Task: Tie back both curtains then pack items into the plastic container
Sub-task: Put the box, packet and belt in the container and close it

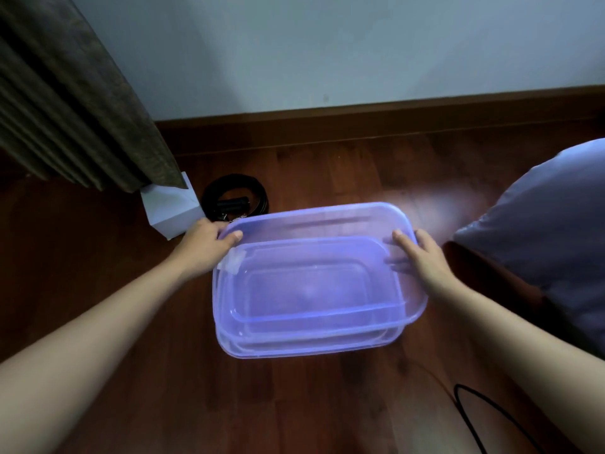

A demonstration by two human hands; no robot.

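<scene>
- The plastic container [314,290] is translucent purple and rectangular with rounded corners. It sits at the centre of the view, over the wooden floor [294,404].
- Several nested rectangular outlines show through the plastic. It cannot be told whether they belong to a lid, a second tub or the moulded base.
- The uppermost rim is tilted, with its far edge higher than its near edge. A small pale label sits at the left rim.
- The left hand [204,245] grips the far-left corner. The thumb lies flat on the top surface and the fingers curl round the edge.
- The right hand [424,257] grips the right rim. The thumb lies on top, and the fingers show faintly through the plastic underneath.
- Far side: a coiled black strap [235,196] lies on the floor, and the container's far-left corner overlaps it in view.
- A white box [170,208] stands just left of the strap, at the hem of the brown curtain [75,103].
- Right side: a grey-blue cushion [550,231] lies near the right hand but apart from it.
- Near right: a black cable [484,411] runs across the floor.
- Bare floor extends behind the container to the skirting board [360,122] and the wall [327,44].
</scene>
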